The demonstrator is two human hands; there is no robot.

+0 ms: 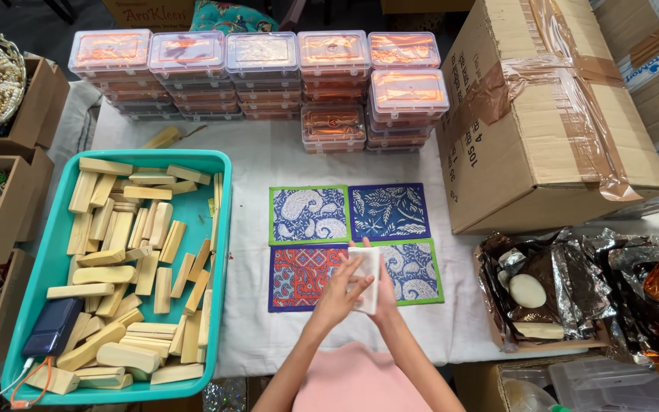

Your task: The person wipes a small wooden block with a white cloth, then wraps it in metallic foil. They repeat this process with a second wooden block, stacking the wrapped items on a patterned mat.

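My left hand (339, 294) and my right hand (384, 294) together hold a small white rectangular piece (366, 268), upright between the fingers, above the table's front middle. Under the hands lie patterned cards in a block: a green-edged paisley card (308, 214), a dark blue leaf card (388, 211), a red and blue card (299, 276) and a green-edged blue card (417, 271). The white piece covers part of the two lower cards.
A teal tray (215, 164) of pale wooden blocks with a dark power bank (53, 326) is at left. Stacked clear lidded boxes (261, 72) line the back. A taped cardboard carton (551, 114) and an open box of foil wrappers (573, 282) sit at right.
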